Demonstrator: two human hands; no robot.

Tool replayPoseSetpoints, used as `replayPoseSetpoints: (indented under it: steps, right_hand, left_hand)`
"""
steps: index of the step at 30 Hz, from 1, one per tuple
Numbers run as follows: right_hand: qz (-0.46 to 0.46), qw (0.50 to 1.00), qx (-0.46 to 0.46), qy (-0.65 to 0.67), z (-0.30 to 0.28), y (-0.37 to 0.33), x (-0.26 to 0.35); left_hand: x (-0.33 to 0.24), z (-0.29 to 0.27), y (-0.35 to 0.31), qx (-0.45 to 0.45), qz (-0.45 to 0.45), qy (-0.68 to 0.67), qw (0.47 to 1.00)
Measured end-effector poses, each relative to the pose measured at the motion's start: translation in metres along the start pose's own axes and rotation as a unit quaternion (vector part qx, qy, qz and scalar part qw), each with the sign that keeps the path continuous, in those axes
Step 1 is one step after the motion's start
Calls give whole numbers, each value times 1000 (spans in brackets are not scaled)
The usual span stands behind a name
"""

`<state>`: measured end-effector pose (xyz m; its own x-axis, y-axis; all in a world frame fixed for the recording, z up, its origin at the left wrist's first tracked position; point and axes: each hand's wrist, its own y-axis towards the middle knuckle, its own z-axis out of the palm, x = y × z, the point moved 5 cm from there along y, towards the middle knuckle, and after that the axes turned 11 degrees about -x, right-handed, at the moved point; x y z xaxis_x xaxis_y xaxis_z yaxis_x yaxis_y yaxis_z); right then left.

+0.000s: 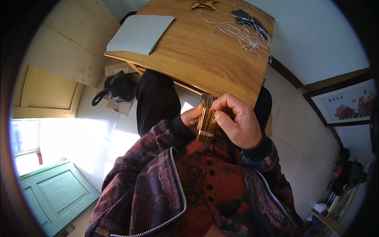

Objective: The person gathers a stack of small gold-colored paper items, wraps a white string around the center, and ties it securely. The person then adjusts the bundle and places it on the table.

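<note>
A narrow bundle of pleated gold paper (206, 122) stands upright over my lap, just off the near edge of the table. White string (205, 133) binds its lower part, while the folds fan slightly at the top. My left hand (191, 116) grips the bundle from the left side, its thumb showing and most of its fingers hidden behind the paper. From the right, my right hand (241, 122) is closed, thumb and forefinger pinching the right-hand folds above the string.
Beyond my knees is a wooden table (209, 51). A stack of white paper (140, 33) lies at its left. Tangled white string (248, 37), a dark grey piece (250, 19) and a gold folded shape (204, 4) lie farther back. A black bag (119, 87) rests below.
</note>
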<state>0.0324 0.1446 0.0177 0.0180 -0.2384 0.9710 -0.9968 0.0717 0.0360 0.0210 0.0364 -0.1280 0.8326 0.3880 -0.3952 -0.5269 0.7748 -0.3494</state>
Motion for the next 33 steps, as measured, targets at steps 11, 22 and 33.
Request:
replayPoseSetpoints:
  steps: [11, 22, 33]
  right_hand:
    - [-29, 999, 25, -15, 2, -2, 2]
    - [-25, 999, -15, 15, 0, -5, 7]
    - [-64, 998, 17, 17, 0, -12, 15]
  left_hand:
    - [2, -1, 7, 21, 23, 32, 999]
    - [0, 5, 4, 46, 29, 23, 998]
    - [2, 7, 1, 68, 12, 26, 997]
